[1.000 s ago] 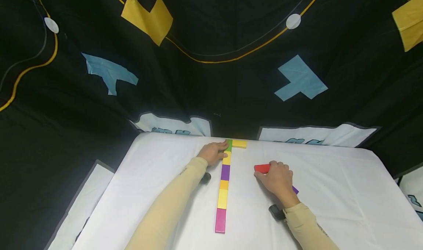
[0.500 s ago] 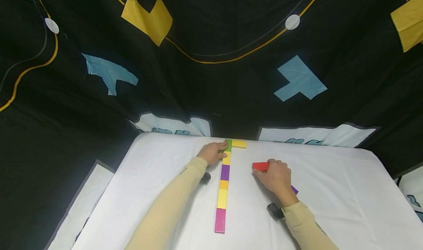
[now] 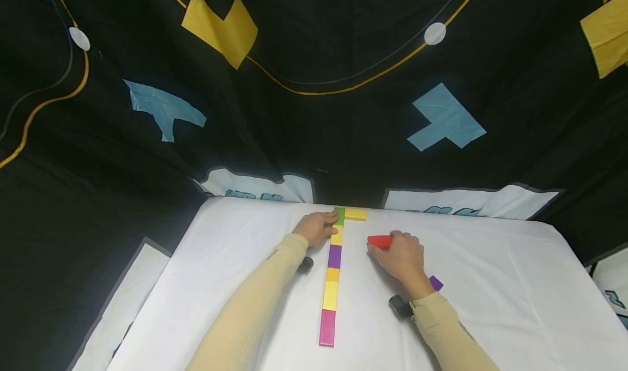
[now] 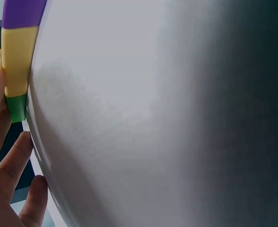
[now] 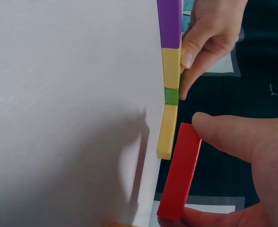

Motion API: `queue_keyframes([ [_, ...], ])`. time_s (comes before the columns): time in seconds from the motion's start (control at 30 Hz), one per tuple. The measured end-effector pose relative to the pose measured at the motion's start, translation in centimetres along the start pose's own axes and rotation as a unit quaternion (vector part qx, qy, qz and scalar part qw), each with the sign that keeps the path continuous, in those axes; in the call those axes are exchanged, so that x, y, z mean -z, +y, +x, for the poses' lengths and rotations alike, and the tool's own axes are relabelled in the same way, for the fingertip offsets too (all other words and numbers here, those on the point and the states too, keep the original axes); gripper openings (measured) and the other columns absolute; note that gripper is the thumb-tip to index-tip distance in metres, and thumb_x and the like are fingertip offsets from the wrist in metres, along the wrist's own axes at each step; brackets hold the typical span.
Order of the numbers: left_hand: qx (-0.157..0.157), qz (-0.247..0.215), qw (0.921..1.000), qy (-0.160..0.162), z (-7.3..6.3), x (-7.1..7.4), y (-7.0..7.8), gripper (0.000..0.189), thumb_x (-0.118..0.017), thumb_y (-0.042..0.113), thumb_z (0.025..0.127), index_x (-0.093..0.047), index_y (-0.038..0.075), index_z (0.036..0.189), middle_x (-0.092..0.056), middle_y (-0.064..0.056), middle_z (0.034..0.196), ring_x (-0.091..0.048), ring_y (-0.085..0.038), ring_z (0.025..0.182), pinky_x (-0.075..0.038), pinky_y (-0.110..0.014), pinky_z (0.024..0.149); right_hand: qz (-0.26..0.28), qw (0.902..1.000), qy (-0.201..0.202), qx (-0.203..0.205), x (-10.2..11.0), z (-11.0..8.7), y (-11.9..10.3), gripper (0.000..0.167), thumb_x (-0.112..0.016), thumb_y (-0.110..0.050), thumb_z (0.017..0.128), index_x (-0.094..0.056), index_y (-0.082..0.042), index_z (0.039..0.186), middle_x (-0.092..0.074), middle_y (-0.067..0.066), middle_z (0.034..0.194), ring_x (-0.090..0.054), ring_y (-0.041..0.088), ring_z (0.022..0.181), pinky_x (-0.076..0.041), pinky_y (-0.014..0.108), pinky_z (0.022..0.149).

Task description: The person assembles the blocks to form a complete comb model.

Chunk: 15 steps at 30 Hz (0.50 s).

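In the head view my left hand (image 3: 314, 227) lies at the far end of a row of coloured blocks, its fingertips touching the green block (image 3: 340, 217) and a yellow block (image 3: 336, 235). The left wrist view has the thumb against the side of that yellow block (image 4: 20, 61). Between thumb and fingers my right hand (image 3: 402, 256) pinches a red block (image 3: 380, 241). The right wrist view places the red block (image 5: 180, 170) close to another yellow block (image 5: 167, 130), which extends right from the green one, with a gap between them.
Toward me the row continues with purple (image 3: 334, 256), orange (image 3: 332, 274), yellow (image 3: 330, 296) and magenta (image 3: 327, 327) blocks. A loose purple block (image 3: 435, 283) lies beside my right wrist. Behind the white-covered table (image 3: 490, 262) hangs a black patterned cloth (image 3: 343, 137).
My right hand has carried the red block left and slightly toward the far edge, uncovering more of the loose purple block. The left hand and the row stay put.
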<state>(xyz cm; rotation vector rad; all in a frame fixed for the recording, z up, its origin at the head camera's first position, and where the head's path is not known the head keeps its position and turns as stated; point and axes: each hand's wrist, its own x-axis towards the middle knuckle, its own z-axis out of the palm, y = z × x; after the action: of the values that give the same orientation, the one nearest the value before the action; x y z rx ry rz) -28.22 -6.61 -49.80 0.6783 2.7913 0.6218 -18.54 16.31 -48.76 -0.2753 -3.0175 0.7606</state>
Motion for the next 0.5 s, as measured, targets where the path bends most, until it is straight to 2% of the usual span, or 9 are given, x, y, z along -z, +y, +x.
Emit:
queue_keyframes([
  [0.2, -0.007, 0.005, 1.0, 0.002, 0.2, -0.1, -0.1, 0.054, -0.066, 0.032, 0.098, -0.05, 0.019, 0.148, -0.04, 0.006, 0.157, -0.04, -0.023, 0.143, -0.032, -0.038, 0.119, 0.001, 1.0, -0.003, -0.009, -0.1, 0.5, -0.5, 0.071, -0.077, -0.042, 0.083, -0.056, 0.006, 0.131, -0.061, 0.024, 0.117, -0.053, 0.04, 0.11, -0.054, 0.055, 0.089],
  [0.5, 0.002, 0.008, 1.0, 0.0, 0.4, -0.2, -0.2, 0.055, -0.065, 0.034, 0.098, -0.049, 0.022, 0.149, -0.039, 0.008, 0.157, -0.039, -0.021, 0.144, -0.031, -0.038, 0.119, 0.004, 0.9998, -0.005, -0.018, -0.6, 1.0, -1.3, 0.071, -0.078, -0.043, 0.083, -0.057, 0.005, 0.131, -0.062, 0.023, 0.118, -0.054, 0.039, 0.109, -0.055, 0.053, 0.089],
])
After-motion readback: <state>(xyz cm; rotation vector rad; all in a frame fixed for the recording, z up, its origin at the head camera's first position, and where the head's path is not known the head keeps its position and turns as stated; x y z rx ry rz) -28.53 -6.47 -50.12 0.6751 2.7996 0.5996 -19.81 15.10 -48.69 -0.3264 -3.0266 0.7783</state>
